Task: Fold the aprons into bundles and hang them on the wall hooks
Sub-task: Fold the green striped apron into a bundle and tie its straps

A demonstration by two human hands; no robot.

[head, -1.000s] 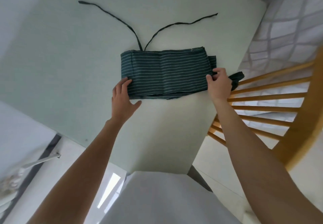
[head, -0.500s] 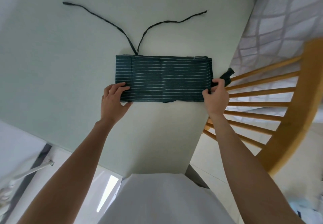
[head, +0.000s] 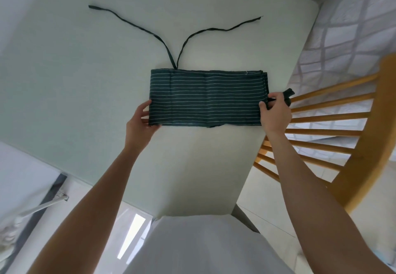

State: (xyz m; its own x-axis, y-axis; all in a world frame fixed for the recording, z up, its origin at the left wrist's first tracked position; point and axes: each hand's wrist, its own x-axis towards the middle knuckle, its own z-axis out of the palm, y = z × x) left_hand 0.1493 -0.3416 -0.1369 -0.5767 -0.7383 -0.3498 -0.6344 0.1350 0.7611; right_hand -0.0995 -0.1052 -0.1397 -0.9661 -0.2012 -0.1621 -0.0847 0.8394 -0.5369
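Left hand [head: 140,124] pinches the folded apron [head: 206,98] at its left end; right hand [head: 275,113] grips the right end, apparently squaring it for the next fold.

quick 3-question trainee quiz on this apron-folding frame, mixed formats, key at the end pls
1. True or false: the striped apron lies folded into a flat band on the table.
2. Which hand pinches a dark strap end at the band's edge? A) left hand B) right hand C) neither
3. Fill in: the two loose ties spread on the table on the band's ____ side, away from the person.

Key: 1 true; 2 B; 3 far
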